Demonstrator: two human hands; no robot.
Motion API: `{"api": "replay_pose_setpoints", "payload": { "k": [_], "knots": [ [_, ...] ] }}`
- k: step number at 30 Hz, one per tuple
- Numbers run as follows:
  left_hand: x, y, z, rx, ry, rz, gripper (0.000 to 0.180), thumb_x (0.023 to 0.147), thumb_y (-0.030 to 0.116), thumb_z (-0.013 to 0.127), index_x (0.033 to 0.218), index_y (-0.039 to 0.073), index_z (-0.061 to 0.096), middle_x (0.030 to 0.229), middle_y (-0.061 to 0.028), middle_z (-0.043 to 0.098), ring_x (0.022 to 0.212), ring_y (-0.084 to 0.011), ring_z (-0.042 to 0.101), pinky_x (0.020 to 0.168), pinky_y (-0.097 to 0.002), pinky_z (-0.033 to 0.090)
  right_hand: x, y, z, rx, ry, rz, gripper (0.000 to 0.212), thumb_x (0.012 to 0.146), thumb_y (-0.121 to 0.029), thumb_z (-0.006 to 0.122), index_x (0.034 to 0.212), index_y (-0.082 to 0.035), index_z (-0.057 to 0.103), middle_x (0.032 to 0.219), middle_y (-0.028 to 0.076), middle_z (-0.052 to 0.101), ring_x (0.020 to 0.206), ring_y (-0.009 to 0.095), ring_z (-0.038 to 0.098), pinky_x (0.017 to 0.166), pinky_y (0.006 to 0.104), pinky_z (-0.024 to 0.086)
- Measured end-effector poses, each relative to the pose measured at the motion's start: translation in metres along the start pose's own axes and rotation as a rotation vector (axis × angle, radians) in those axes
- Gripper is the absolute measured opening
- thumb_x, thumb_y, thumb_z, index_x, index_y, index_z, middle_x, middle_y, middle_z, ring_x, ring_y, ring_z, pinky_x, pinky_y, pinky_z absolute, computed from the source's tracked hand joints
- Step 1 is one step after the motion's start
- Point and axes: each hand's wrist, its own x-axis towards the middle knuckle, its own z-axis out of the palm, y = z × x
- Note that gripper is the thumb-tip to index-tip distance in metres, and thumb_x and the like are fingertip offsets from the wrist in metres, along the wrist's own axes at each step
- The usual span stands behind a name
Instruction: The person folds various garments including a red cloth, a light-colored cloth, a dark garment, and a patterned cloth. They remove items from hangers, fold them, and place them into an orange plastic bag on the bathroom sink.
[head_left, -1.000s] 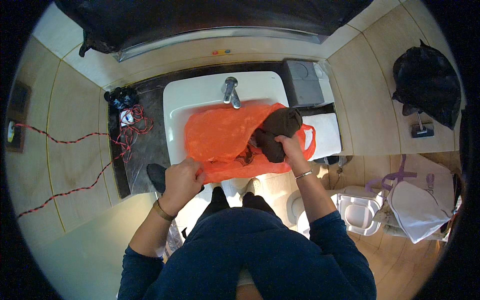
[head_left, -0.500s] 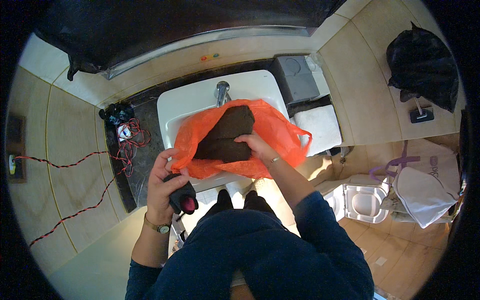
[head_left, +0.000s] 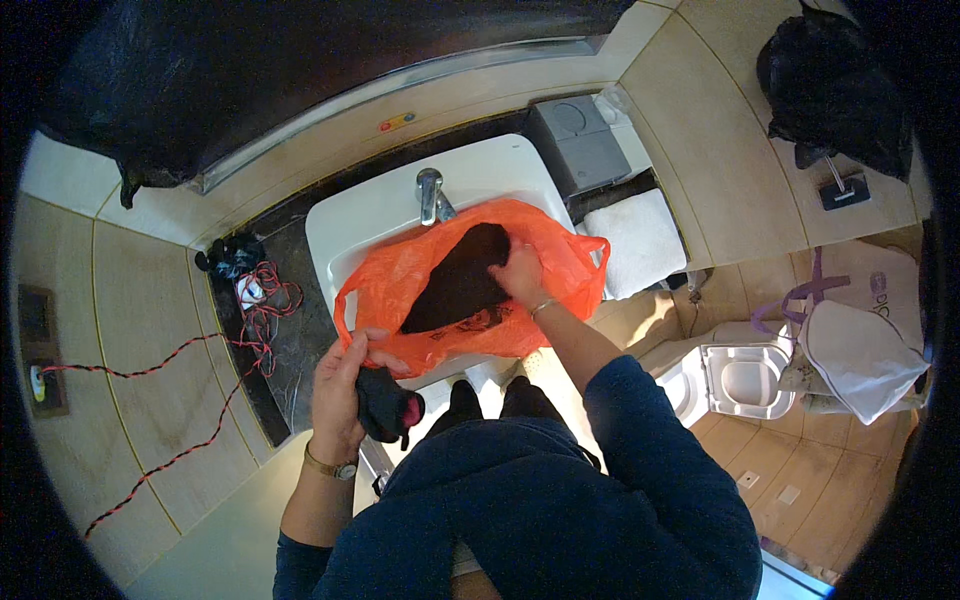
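Note:
A thin orange plastic bag (head_left: 385,285) lies spread over the white sink (head_left: 335,215), its mouth gaping. Inside it is a folded dark brown cloth item (head_left: 455,285), whose exact kind I cannot tell. My right hand (head_left: 520,277) reaches into the bag, closed on the right side of this cloth; some fingertips are hidden. At the bag's near left edge, my left hand (head_left: 342,395) holds a black fabric bundle (head_left: 382,403) with a pink patch at its end, low against the palm. Its thumb and forefinger touch the bag's rim.
A chrome faucet (head_left: 430,195) rises behind the bag. On the dark counter, a tangled red-and-black cord (head_left: 262,290) lies left, and a grey box (head_left: 583,145) and folded white towel (head_left: 635,243) sit right. A toilet (head_left: 745,380) and hanging bags (head_left: 862,300) are farther right.
My right hand has shifted up along the brown cloth, which looks narrower and more bunched inside the bag. My left hand keeps the black bundle at the rim. The whole view has turned slightly.

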Motion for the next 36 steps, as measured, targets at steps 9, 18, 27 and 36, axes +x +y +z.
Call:
{"api": "replay_pose_setpoints", "payload": {
  "k": [9, 18, 27, 36],
  "knots": [
    [0.000, 0.002, 0.022, -0.013, -0.051, 0.175, 0.044, 0.101, 0.021, 0.044, 0.141, 0.004, 0.038, 0.091, -0.0168, 0.068, 0.078, -0.0179, 0.067, 0.069, -0.0264, 0.052, -0.058, -0.011, 0.011, -0.487, -0.849, -0.339, 0.067, 0.080, -0.062, 0.057, 0.137, -0.026, 0.051, 0.151, 0.009, 0.034, 0.140, 0.044, 0.021, 0.104, 0.0709, 0.016],
    [-0.009, 0.008, 0.040, 0.114, 0.009, 0.378, 0.048, 0.098, 0.017, 0.048, 0.144, 0.009, 0.037, 0.080, -0.0100, 0.067, 0.073, -0.0142, 0.062, 0.067, -0.0259, 0.049, -0.049, 0.026, -0.185, -0.619, 0.366, -0.338, 0.056, 0.083, -0.016, 0.060, 0.137, -0.017, 0.049, 0.156, 0.013, 0.018, 0.142, 0.044, 0.015, 0.105, 0.0695, 0.020],
    [-0.003, -0.037, -0.020, 0.767, 0.126, 0.796, 0.050, 0.094, 0.026, 0.056, 0.137, 0.011, 0.038, 0.128, -0.0092, 0.048, 0.104, -0.0229, 0.053, 0.083, -0.0341, 0.048, -0.041, 0.103, -0.184, 0.885, 0.033, -0.102, 0.049, 0.077, -0.006, 0.063, 0.125, 0.001, 0.055, 0.105, 0.013, 0.065, 0.087, 0.017, 0.061, 0.075, 0.0318, 0.052],
    [-0.133, -0.062, 0.190, 0.836, 0.199, 0.848, 0.044, 0.094, 0.008, 0.055, 0.137, 0.003, 0.048, 0.135, -0.0168, 0.051, 0.115, -0.0261, 0.051, 0.095, -0.0374, 0.044, -0.180, 0.165, -0.359, 0.795, 0.382, -0.418, 0.026, 0.087, -0.012, 0.064, 0.111, -0.001, 0.063, 0.100, 0.013, 0.068, 0.091, 0.021, 0.065, 0.079, 0.0322, 0.054]
  ]
}}
